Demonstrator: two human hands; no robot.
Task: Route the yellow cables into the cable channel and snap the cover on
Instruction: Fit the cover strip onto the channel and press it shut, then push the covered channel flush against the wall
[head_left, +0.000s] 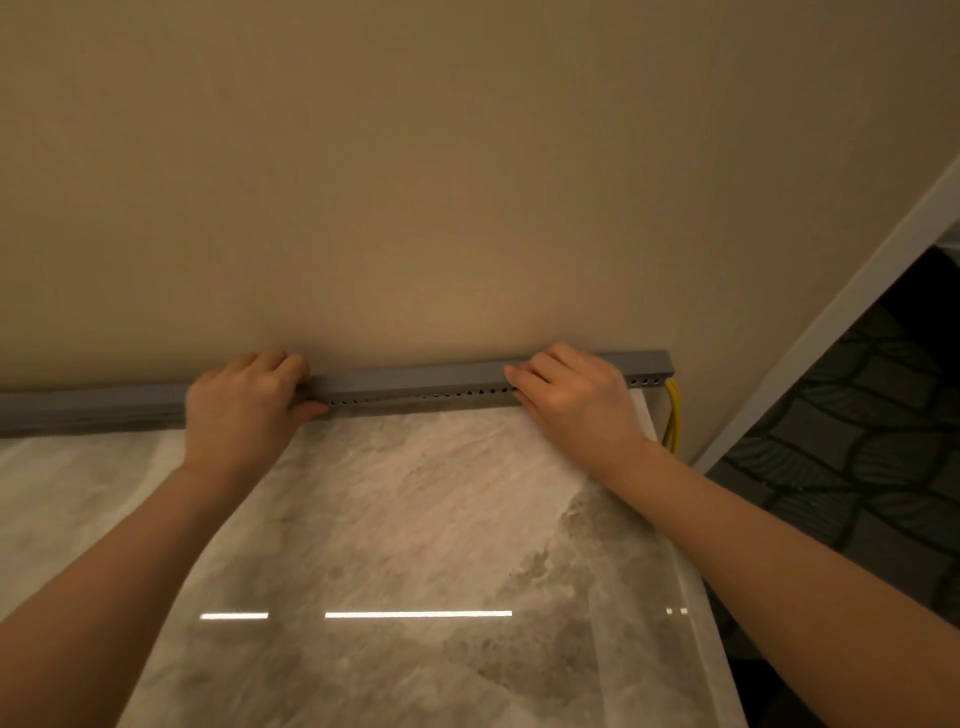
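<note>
Grey perforated channel, both hands apparently gripping

Grey cable channel, yellow cables, beige wall.
The channel bore a row of small dark holes; the centre floor was marbled grey-white, the far-right flooring dark, leaf-patterned.

Both bare forearms rise from the lower corners of the frame and converge toward mid-frame. Left hand, left of centre: fingers curled over the top of the grey cable channel, thumb under its front edge. Right hand, right of centre: back uppermost, bent fingers laid over the same channel, pointing left.
</note>
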